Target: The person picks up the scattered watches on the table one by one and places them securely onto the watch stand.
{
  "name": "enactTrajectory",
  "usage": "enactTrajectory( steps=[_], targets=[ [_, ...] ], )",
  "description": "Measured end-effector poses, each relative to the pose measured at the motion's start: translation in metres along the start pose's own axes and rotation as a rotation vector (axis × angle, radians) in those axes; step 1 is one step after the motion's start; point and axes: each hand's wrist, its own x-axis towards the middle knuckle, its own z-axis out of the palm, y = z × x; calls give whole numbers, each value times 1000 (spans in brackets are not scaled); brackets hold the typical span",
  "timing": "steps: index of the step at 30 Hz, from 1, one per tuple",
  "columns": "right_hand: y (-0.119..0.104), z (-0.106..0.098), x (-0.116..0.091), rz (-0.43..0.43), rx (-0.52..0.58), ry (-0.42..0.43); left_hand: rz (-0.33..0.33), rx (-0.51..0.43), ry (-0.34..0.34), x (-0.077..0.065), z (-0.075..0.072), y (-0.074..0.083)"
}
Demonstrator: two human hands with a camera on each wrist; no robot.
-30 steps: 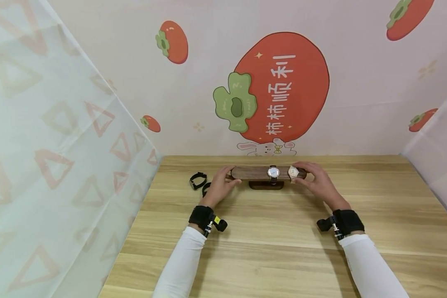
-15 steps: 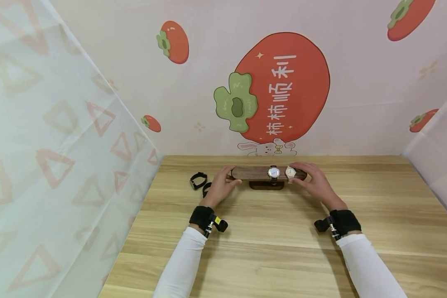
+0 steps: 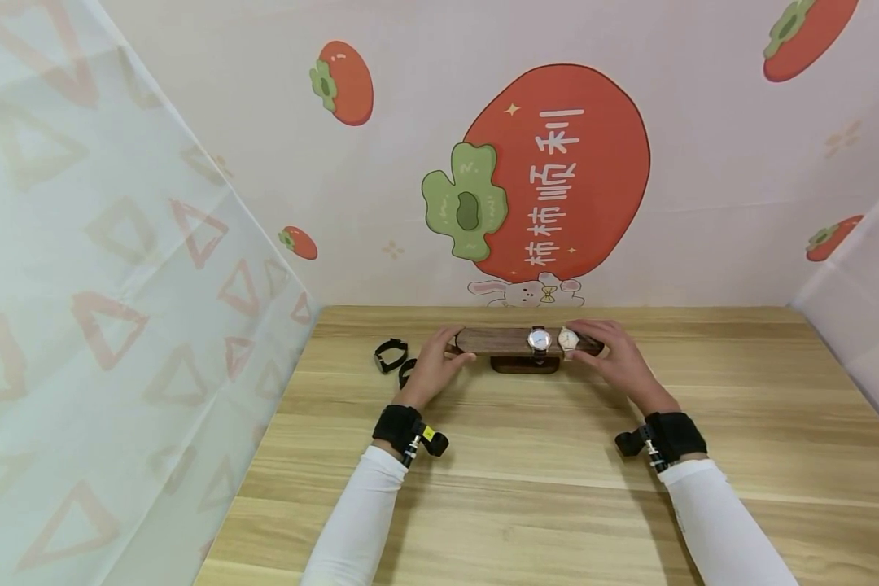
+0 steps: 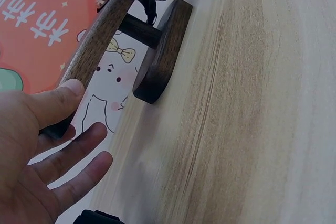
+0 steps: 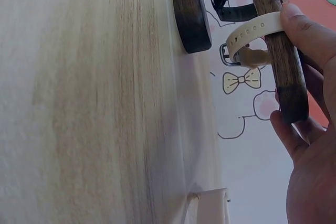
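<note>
A dark wooden watch stand has a long bar raised over a small oval base. My left hand grips the bar's left end, thumb on the near side. Near the middle of the bar sits a dark-strapped watch. To its right is a watch with a cream strap, pinched by my right hand at the bar's right end. In the right wrist view the thumb presses the cream strap, which loops buckled around the bar; some fingers are hidden behind it.
Two black-strapped watches lie on the wooden table left of the stand: one farther back, the other partly hidden by my left hand. A printed backdrop rises behind the table, with a patterned side wall at left.
My right hand has shifted slightly left, sliding the cream-strapped watch along the bar closer to the dark-strapped one. The left hand stays on the bar's left end.
</note>
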Motion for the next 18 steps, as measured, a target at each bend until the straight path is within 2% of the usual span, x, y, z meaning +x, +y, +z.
enactTrajectory(
  steps=[6,18],
  targets=[
    [-2,2,0,24,7,-10,-8,-5,-12,-1,-1,1],
    [0,7,1,-44,37,44,-25,-6,-22,0,-1,-1]
  ],
)
